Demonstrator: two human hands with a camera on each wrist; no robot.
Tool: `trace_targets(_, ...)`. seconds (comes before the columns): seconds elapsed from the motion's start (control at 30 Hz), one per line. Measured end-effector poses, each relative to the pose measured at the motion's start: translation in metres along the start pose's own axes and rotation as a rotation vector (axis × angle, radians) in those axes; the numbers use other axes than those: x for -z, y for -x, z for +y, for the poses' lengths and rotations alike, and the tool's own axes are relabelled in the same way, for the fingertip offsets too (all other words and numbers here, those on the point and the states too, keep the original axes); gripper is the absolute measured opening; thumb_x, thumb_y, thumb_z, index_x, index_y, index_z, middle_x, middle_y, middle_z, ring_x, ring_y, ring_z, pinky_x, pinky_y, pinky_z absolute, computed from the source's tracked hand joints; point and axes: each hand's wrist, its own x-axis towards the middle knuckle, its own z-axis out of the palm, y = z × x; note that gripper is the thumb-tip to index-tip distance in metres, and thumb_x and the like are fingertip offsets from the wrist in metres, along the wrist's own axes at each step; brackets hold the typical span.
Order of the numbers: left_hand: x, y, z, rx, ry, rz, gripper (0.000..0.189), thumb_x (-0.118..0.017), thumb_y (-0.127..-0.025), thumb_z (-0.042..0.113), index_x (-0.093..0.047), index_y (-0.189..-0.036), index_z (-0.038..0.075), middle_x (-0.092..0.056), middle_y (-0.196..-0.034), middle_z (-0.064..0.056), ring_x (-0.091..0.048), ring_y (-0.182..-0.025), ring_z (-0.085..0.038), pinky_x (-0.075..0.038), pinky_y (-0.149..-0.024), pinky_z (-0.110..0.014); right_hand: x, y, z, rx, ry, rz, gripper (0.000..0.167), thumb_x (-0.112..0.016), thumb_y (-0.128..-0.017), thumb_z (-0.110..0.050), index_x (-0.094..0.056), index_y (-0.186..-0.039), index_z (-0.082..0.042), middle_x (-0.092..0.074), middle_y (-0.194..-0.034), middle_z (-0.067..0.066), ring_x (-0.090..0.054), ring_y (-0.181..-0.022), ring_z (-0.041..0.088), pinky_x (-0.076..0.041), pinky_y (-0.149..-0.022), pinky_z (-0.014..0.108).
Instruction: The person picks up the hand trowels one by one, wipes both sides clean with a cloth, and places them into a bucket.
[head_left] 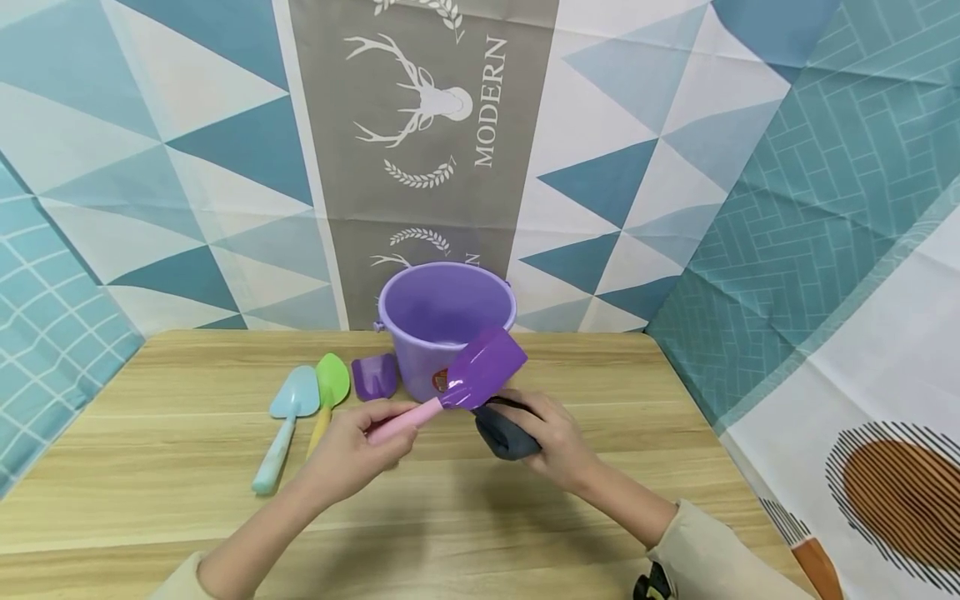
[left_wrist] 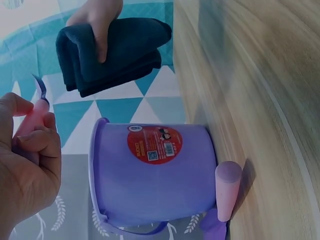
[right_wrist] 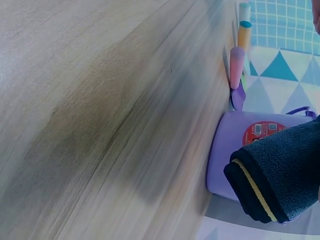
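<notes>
My left hand [head_left: 358, 448] grips the pink handle of a toy shovel [head_left: 486, 367], its purple blade raised and tilted to the right. In my right hand [head_left: 553, 440] is a folded dark blue towel [head_left: 504, 433], thumb on one side in the left wrist view [left_wrist: 120, 52]. The shovel blade overlaps the towel's upper edge in the head view; whether they touch I cannot tell. Behind both hands a purple bucket [head_left: 411, 358] stands upright on the table, a red label on its front. The right wrist view shows the towel [right_wrist: 280, 172] in front of the bucket.
Left of the bucket lie a second purple-bladed shovel [head_left: 374, 377], a green shovel with a yellow handle [head_left: 333, 380] and a light blue shovel [head_left: 295, 393]. The wooden table [head_left: 187, 433] meets patterned cloth walls [head_left: 225, 167] at its back and sides.
</notes>
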Motion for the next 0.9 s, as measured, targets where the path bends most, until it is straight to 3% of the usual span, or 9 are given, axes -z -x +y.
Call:
trace_targets(0.2,0.004,0.000,0.003,0.084,0.015,0.006,0.028,-0.063,-0.081,0.006,-0.067,-0.109,0.007,-0.065,-0.078,-0.009,-0.060,-0.057,-0.013,-0.052,-0.051,-0.027,0.000,0.001,0.002,0.016,0.033,0.007,0.036,-0.066,-0.083,-0.014,-0.062,-0.119,-0.011,-0.061,-0.119,0.010,-0.060,-0.103,0.024,-0.051,-0.082,0.037)
trace_targets(0.43,0.009,-0.001,0.004,0.087,-0.075,0.016,0.032,-0.064,-0.082,0.014,-0.065,-0.115,0.013,-0.067,-0.085,-0.005,-0.054,-0.064,-0.012,-0.046,-0.052,-0.024,-0.001,0.003,0.003,0.012,0.046,-0.009,0.046,-0.072,-0.075,-0.009,-0.062,-0.120,-0.013,-0.061,-0.119,0.010,-0.060,-0.102,0.022,-0.051,-0.081,0.037)
trace_targets(0.63,0.011,-0.002,0.003,0.106,-0.061,0.026,0.032,-0.064,-0.084,0.017,-0.060,-0.116,0.015,-0.065,-0.092,-0.005,-0.053,-0.071,-0.015,-0.045,-0.053,-0.025,0.001,0.005,0.003,-0.019,0.069,-0.062,0.059,-0.077,-0.066,-0.005,-0.061,-0.122,-0.016,-0.060,-0.122,0.008,-0.059,-0.103,0.021,-0.051,-0.083,0.039)
trace_targets(0.9,0.014,-0.005,-0.003,0.128,-0.090,0.081,0.029,-0.066,-0.085,0.024,-0.061,-0.115,0.023,-0.065,-0.097,-0.003,-0.055,-0.076,-0.018,-0.048,-0.055,-0.026,0.002,0.007,0.004,-0.014,0.126,-0.119,0.061,-0.080,-0.066,-0.009,-0.060,-0.124,-0.018,-0.058,-0.123,0.008,-0.058,-0.105,0.023,-0.050,-0.084,0.040)
